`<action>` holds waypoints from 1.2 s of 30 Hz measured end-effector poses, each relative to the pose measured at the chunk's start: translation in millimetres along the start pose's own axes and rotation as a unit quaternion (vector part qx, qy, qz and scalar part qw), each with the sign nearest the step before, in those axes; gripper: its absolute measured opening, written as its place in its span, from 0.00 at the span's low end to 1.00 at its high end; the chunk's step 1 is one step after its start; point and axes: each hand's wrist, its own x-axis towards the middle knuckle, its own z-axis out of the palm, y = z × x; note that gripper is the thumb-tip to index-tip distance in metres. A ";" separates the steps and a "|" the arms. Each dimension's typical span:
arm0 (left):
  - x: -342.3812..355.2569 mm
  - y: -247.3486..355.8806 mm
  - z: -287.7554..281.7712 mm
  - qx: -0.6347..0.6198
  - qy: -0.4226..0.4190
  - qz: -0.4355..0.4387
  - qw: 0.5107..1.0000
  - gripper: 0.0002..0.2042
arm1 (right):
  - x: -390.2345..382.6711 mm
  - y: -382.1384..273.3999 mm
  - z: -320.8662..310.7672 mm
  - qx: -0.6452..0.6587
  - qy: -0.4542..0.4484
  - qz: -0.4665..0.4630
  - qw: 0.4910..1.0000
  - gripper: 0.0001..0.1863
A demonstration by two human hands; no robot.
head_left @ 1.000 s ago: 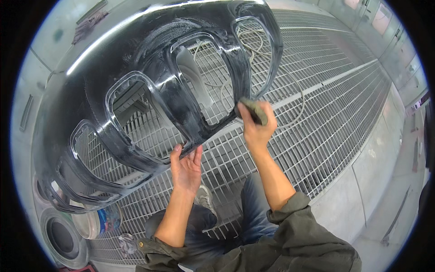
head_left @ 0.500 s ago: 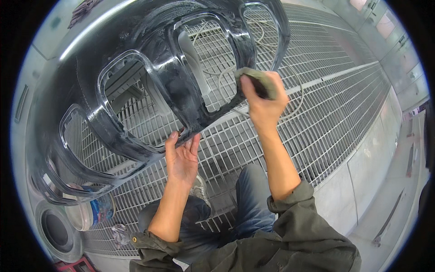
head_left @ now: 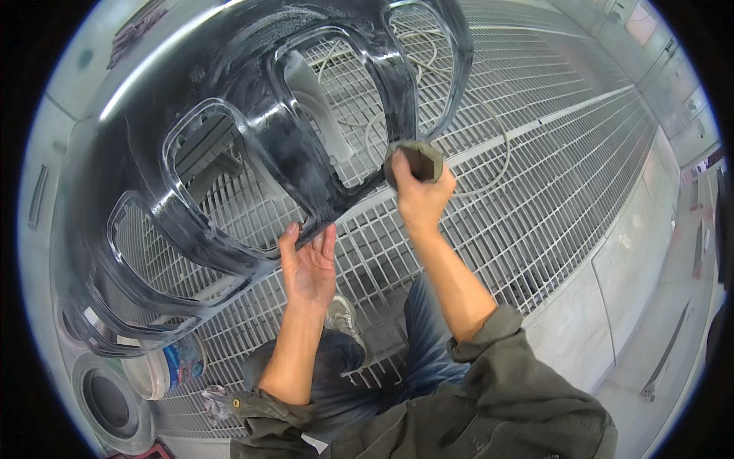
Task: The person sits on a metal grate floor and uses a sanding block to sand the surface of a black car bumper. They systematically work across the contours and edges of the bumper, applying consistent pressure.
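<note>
A large black car bumper (head_left: 306,145), with several rounded openings and whitish scuffs across its surface, fills the upper left. My left hand (head_left: 310,260) is closed on its lower rim, thumb on the near face and fingers underneath. In my right hand (head_left: 423,200) is a folded grey-green abrasive pad (head_left: 430,153), pinched between thumb and fingers. The pad presses against the bumper's lower edge, just right of a middle opening. Part of the rim there is hidden by pad and hand.
Metal floor grating (head_left: 550,176) spreads below, with a pale hose (head_left: 505,157) looped on it. At lower left are a bucket (head_left: 149,375), a round grey ring-shaped object (head_left: 107,402) and a crumpled rag (head_left: 216,402). My shoe (head_left: 345,321) rests under the bumper.
My right hand has moved the pad left and down along the bumper's edge. The left hand keeps its grip. The whole view has shifted slightly.
</note>
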 end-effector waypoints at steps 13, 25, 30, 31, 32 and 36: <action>-1.3 -1.6 0.7 0.014 0.017 0.013 1.000 0.16 | -44.9 -8.7 3.5 0.165 0.033 0.332 0.928 0.15; 1.5 -3.0 -2.1 0.021 0.020 0.005 1.000 0.17 | -57.5 1.9 16.2 0.107 0.043 0.235 0.965 0.12; 2.5 -2.6 -1.1 0.021 0.019 0.013 1.000 0.16 | -26.0 7.9 -13.0 0.093 -0.014 0.211 0.973 0.11; 1.3 -4.2 0.8 0.018 0.025 0.013 0.999 0.16 | -25.2 12.1 -12.6 0.088 0.009 0.217 0.972 0.12; -0.3 -6.2 2.6 0.015 0.032 0.014 0.999 0.16 | -35.3 14.1 -8.2 0.105 0.027 0.221 0.969 0.13; 2.5 -1.4 -2.2 0.020 0.010 0.001 1.000 0.15 | -71.9 -3.4 13.5 0.125 -0.046 0.201 0.971 0.13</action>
